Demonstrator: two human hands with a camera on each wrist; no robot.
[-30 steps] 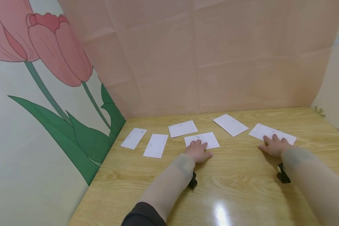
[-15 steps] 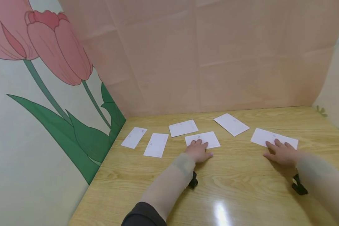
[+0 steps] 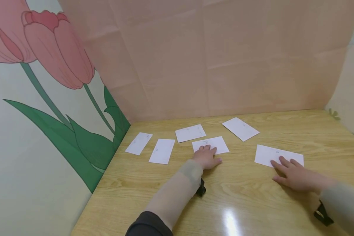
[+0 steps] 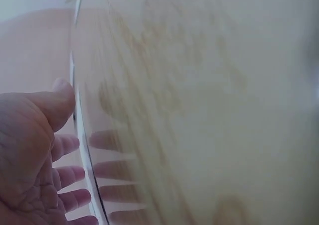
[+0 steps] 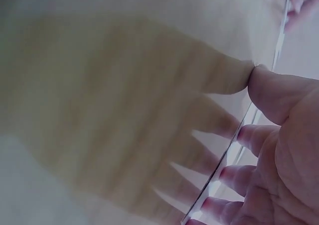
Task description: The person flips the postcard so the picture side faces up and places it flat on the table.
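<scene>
My left hand (image 3: 207,158) rests with spread fingers on the near edge of a white paper card (image 3: 221,144) that bears a small dark mark. On the right, my right hand (image 3: 294,173) lays its outstretched fingertips on another white card (image 3: 265,155), also faintly marked. In the left wrist view the left hand's fingers (image 4: 67,176) reach over the thin pale edge of a card, mirrored in the shiny table. The right wrist view has the right hand's thumb (image 5: 264,88) and fingers along a card's edge, with their reflection beside them.
Several more white cards lie around: one at far left (image 3: 139,143), one beside it (image 3: 162,151), one behind my left hand (image 3: 190,133), one at back centre (image 3: 240,129). A pinkish sheet (image 3: 206,65) hangs behind the wooden table (image 3: 129,196). A tulip-painted wall (image 3: 41,131) stands left.
My right hand has slid its card toward me and slightly left, turning it a little. The left hand and the other cards have stayed in place.
</scene>
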